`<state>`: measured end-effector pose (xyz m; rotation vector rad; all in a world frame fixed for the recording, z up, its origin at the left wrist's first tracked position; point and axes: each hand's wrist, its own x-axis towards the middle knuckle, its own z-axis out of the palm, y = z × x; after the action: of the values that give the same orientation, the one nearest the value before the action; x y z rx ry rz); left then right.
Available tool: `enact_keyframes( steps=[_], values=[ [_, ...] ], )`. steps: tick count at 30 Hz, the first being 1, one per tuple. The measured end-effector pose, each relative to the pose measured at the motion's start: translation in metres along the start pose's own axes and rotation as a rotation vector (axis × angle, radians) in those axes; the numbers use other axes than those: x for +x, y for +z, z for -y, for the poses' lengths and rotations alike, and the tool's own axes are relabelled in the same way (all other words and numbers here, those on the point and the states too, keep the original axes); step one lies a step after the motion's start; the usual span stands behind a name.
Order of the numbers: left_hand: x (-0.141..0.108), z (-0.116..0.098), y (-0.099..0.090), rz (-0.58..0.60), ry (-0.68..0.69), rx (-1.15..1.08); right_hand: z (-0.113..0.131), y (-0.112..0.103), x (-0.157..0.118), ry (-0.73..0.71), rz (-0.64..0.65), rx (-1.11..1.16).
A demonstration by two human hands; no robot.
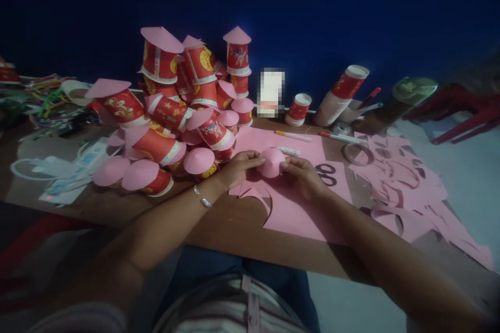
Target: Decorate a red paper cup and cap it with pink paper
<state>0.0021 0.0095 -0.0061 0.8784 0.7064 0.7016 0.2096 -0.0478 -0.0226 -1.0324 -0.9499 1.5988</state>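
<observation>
A small pink paper cone (272, 162) is held above the pink paper sheets, its point towards me. My left hand (242, 167) pinches its left edge, and my right hand (303, 176) pinches its right edge. Beneath them lies a large pink paper sheet (300, 213) with a curved cut along its left side. Just behind the cone is a white glue stick or pen-like tube (288, 150). Black scissors handles (327, 175) show beside my right hand; the blades are hidden.
Red paper cups with pink cone tops (156, 148) are piled at left. A power strip (78, 171) with cables lies farther left. Cut pink scraps (406, 177) and a tape roll (358, 154) are at right. Stacked cups (341, 94) and one cup (299, 110) stand behind.
</observation>
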Motion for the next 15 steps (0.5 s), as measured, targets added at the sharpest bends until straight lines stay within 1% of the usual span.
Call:
enact_keyframes(
  steps=[3,8,11,15],
  values=[
    [0.0005,0.0005,-0.0003,0.000,0.001,-0.001,0.0008,0.0017,-0.0002,-0.021,-0.056,0.024],
    [0.0006,0.0007,-0.0006,0.010,-0.003,-0.008,0.0020,0.0027,0.0000,-0.016,-0.052,0.030],
    [0.0006,0.0012,-0.0017,0.024,0.016,-0.003,0.0022,0.0029,0.0000,-0.009,-0.052,0.040],
    [-0.0002,0.0000,-0.0014,0.029,0.007,0.021,0.0014,0.0030,-0.0003,-0.019,-0.074,0.037]
  ],
)
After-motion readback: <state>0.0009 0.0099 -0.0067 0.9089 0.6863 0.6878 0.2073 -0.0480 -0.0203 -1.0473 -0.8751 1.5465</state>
